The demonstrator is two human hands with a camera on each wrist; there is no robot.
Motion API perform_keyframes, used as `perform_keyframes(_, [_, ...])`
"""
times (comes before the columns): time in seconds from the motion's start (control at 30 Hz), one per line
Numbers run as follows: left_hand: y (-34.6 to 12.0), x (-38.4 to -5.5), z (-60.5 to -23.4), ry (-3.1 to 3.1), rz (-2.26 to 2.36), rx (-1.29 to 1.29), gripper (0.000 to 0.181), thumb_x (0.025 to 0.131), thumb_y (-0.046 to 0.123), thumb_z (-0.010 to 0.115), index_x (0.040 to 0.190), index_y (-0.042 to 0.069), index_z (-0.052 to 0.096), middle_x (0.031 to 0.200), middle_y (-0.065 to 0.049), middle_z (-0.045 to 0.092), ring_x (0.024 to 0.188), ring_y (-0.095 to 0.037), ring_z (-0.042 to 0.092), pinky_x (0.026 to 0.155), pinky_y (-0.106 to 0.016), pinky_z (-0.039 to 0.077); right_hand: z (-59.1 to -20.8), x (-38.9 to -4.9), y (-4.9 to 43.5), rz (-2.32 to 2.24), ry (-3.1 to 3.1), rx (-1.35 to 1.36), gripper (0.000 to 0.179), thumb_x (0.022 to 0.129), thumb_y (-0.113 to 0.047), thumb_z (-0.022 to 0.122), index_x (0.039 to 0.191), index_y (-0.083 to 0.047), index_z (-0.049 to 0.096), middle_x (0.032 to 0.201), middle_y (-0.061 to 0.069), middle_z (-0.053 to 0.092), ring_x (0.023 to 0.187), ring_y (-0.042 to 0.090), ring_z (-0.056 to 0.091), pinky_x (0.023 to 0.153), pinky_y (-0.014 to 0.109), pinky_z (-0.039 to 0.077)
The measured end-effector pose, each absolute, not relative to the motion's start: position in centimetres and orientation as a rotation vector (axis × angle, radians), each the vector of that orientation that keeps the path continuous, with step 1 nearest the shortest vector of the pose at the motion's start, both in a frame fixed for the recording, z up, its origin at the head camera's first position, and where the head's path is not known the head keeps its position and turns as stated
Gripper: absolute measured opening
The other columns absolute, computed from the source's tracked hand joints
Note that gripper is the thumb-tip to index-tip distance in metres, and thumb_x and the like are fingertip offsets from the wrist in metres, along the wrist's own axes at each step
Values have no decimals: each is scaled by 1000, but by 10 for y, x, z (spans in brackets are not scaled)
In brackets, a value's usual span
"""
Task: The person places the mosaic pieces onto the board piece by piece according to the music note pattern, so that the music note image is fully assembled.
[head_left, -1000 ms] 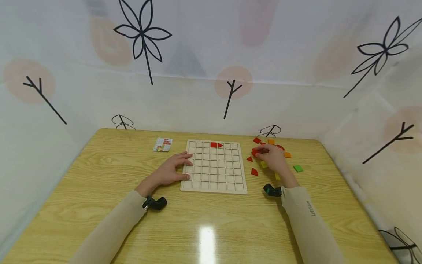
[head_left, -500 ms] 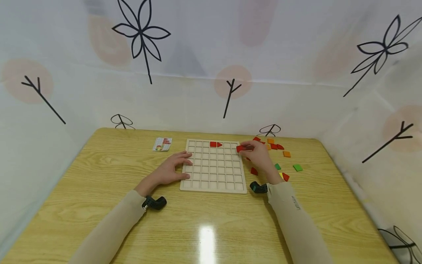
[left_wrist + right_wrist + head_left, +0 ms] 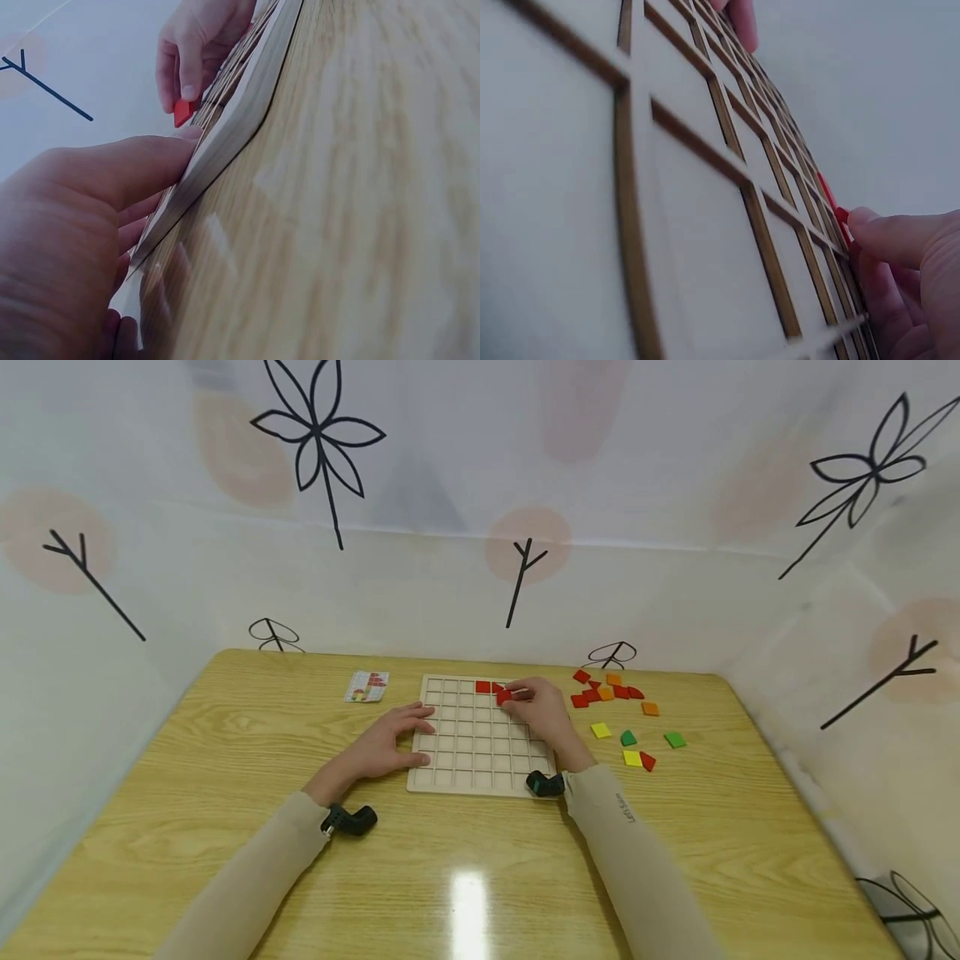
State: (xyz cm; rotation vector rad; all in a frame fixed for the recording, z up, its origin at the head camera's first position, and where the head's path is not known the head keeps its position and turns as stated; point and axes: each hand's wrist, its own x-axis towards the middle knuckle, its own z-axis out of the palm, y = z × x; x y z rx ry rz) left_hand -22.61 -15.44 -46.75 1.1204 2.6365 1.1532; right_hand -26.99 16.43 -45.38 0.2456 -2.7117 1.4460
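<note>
A pale wooden grid board (image 3: 474, 781) lies on the table. In its top row sit a red square tile (image 3: 483, 687) and, just right of it, a red triangular tile (image 3: 497, 687), partly covered. My right hand (image 3: 543, 710) pinches another red square tile (image 3: 504, 698) between thumb and fingers, close over the board's upper rows; the left wrist view shows this red tile (image 3: 182, 112) at the fingertips. My left hand (image 3: 382, 747) rests at the board's left edge with spread, relaxed fingers, and its thumb (image 3: 161, 157) lies along the rim in the left wrist view.
A small printed card (image 3: 367, 687) with a coloured grid pattern lies left of the board. To the right are scattered loose tiles: several red ones (image 3: 581, 677), orange ones (image 3: 650, 709), yellow ones (image 3: 600, 730) and green ones (image 3: 675, 740). A patterned cloth (image 3: 420, 602) hangs behind the table (image 3: 375, 877).
My right hand has carried the red square tile leftward from the loose tiles to over the board's upper rows. The left hand has stayed at the board's left edge.
</note>
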Motion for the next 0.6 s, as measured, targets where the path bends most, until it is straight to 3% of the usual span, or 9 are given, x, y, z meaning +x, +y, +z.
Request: perform_keyframes(0.6, [-153,-227,-466,2634,1141,1066,40,89,27,77,123,9,67,155,-9,40,148,-30,24,116,-57,22,-463,-273,146,1745,-2550,123,30,90,-16,76,119,-13,71,113,6,68,103,21,63,88,38,54])
